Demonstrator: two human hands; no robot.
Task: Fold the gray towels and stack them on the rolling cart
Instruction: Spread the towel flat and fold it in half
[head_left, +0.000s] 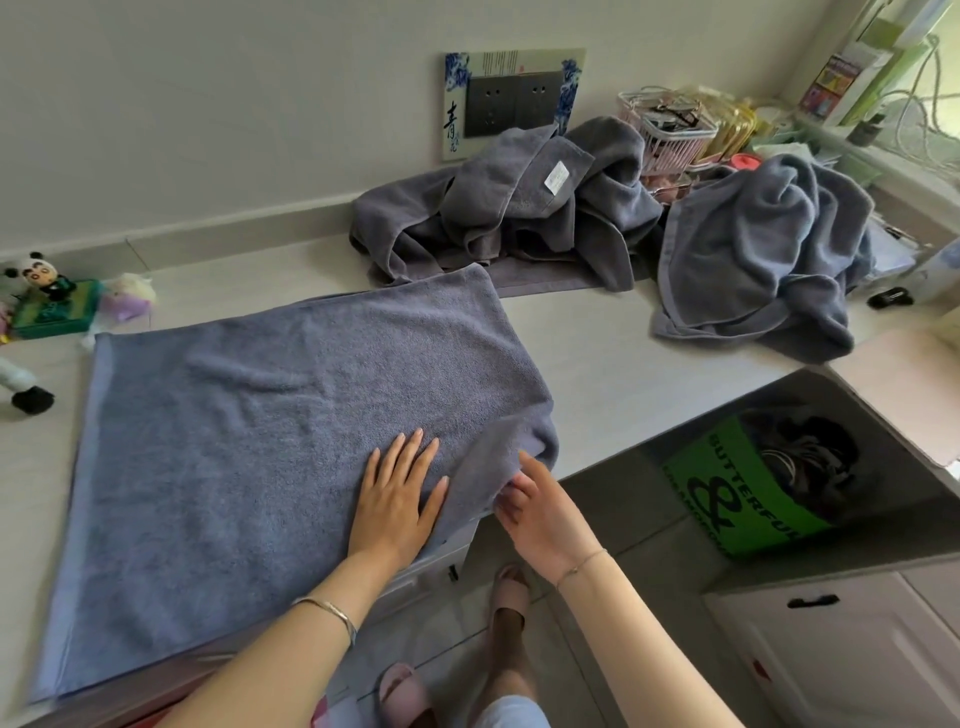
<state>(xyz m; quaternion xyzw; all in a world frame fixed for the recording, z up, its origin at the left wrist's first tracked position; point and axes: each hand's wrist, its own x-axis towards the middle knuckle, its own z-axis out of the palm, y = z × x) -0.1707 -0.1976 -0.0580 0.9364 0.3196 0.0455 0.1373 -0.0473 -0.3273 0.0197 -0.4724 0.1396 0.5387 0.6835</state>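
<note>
A spread gray towel (249, 431) lies flat across the near part of the pale desk (597, 343), its near right corner hanging over the desk's edge. The left hand (397, 493) rests on it palm down, fingers straight and released, while just beside it the right hand (540, 512) pinches the raised fold at that corner. Farther back, two more gray towels lie crumpled and unfolded: a darker heap (509, 208) below the wall socket panel (511, 101), and a second heap (763, 249) to its right, beside a pink basket (670, 135)
</note>
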